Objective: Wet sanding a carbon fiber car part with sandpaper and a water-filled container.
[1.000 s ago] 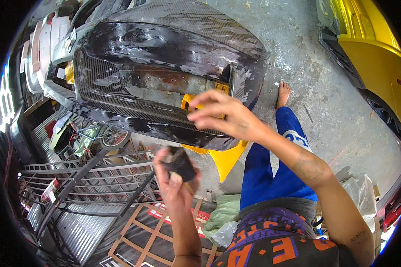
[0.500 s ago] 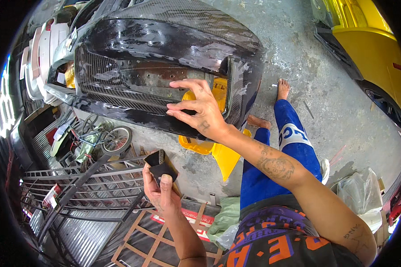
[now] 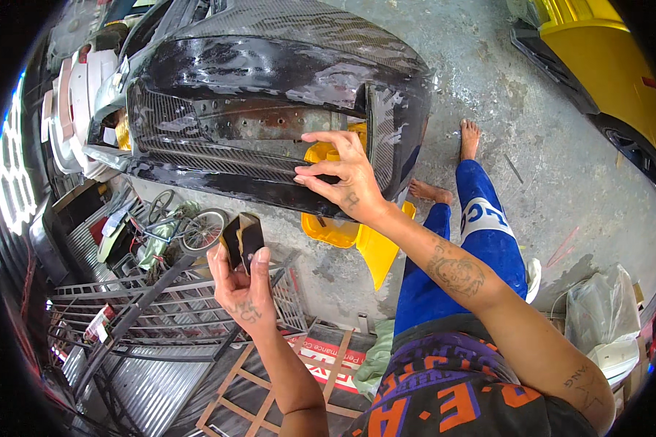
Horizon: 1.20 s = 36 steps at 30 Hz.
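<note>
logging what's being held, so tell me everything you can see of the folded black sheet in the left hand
The folded black sheet looks matte and papery, perhaps sandpaper, with tan showing along its edges and between parted layers. It stands roughly upright, slightly tilted, pinched between the thumb and fingers of the left hand, which hide its lower part. In the view it sits just right of a bicycle wheel.

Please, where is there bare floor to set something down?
Bare concrete floor lies between the black bumper and the yellow car, beyond the right foot; a thin strip lies beside it. The person's left side is crowded: a bicycle, a black metal frame.
</note>
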Motion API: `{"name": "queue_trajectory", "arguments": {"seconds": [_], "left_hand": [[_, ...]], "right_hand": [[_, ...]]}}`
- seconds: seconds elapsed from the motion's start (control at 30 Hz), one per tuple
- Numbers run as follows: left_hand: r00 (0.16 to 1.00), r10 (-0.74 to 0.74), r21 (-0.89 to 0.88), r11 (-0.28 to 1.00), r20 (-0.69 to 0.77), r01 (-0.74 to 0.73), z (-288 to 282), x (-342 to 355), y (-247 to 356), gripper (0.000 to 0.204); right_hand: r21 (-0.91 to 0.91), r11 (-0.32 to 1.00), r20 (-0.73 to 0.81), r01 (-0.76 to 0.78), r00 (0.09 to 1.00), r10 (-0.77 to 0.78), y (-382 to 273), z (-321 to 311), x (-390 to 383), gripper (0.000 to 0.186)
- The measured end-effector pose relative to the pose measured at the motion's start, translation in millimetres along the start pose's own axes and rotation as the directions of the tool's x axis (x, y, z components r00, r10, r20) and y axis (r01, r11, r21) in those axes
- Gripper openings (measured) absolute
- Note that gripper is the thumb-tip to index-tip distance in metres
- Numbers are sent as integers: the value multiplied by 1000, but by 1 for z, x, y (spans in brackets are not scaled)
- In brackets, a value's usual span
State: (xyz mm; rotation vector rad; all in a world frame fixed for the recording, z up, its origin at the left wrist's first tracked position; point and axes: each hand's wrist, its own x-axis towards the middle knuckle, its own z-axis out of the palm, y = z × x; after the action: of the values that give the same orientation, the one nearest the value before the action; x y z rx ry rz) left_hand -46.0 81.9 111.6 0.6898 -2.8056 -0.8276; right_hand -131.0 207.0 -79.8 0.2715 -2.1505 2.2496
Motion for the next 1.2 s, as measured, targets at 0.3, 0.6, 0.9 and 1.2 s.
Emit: {"name": "queue_trajectory", "arguments": {"seconds": [0.3,0.6,0.9,1.2], "left_hand": [[913,367,362,838,178,-408,24,70,29,36],[830,357,465,700,429,-542,72,59,30,28],[821,398,523,634,410,-569,73,63,31,22],[798,391,496,633,459,-595,78,59,26,24]], "right_hand": [[-6,994,80,-113,990,113,9,-15,-3,48],[-372,928,304,-14,943,136,29,-9,-2,65],[-345,935,307,-78,932,191,25,-11,-1,73],[-360,931,393,-68,894,217,20,-16,2,77]]}}
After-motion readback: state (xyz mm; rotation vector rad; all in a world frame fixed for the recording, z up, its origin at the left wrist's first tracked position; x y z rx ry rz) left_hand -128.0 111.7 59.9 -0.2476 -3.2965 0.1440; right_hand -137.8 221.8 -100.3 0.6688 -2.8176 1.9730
